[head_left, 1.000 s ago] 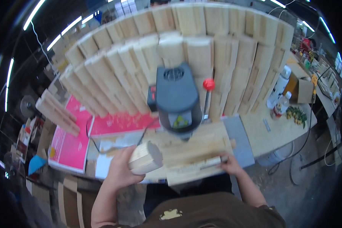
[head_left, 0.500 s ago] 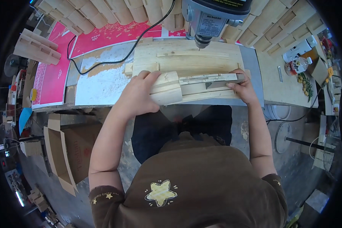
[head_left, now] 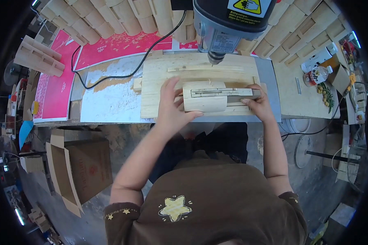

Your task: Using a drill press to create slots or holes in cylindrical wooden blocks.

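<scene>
On our side of the drill (head_left: pixel 218 39), the wooden block (head_left: pixel 205 103) has slid right, so the bar (head_left: pixel 216 92) now overlaps it; our left hand (head_left: pixel 171 112) spreads wide around its end, our right hand (head_left: pixel 261 106) pinching the bar

Cool light, dark warped edges
</scene>
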The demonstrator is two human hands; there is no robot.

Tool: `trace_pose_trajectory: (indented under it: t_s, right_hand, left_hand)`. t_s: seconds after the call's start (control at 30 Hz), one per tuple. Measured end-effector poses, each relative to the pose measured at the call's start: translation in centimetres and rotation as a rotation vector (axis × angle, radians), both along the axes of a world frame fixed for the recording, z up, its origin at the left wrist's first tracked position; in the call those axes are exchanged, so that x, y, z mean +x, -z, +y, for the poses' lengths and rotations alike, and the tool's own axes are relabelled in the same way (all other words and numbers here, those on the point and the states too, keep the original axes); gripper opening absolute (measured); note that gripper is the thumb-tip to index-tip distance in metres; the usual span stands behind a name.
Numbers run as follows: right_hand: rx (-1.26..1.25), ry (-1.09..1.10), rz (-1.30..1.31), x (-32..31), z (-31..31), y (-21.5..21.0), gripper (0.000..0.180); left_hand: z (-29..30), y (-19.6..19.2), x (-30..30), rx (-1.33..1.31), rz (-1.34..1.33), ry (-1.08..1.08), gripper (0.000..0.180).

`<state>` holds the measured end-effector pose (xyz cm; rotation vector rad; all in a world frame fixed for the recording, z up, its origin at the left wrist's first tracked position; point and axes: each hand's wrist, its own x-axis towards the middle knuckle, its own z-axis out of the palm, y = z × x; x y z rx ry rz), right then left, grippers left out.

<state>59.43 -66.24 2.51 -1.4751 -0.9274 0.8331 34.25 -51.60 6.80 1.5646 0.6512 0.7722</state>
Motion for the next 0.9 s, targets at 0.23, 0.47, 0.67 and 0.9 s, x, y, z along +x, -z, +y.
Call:
trace_pose_trajectory:
  t_s: [0.23, 0.47, 0.67, 0.9]
  right_hand:
    - [0.009, 0.118, -0.273, 0.4, 0.0, 0.4, 0.041]
    - [-0.107, 0.179, -0.283, 2.7, 4.0, -0.3, 0.042]
    - [-0.103, 0.167, -0.331, 0.9, 4.9, -1.2, 0.041]
    - [0.031, 0.157, -0.448, 4.9, 5.4, -10.6, 0.029]
  left_hand:
    - [-1.2, 5.4, -0.5, 0.612, 0.07, -0.242, 0.069]
    - [2.8, 4.6, 2.2, 0.613, 0.387, -0.216, 0.06]
    - [5.7, 5.7, 1.2, 0.7, 0.371, -0.15, 0.048]
    - [6.7, 5.8, 1.1, 0.748, 0.321, -0.035, 0.039]
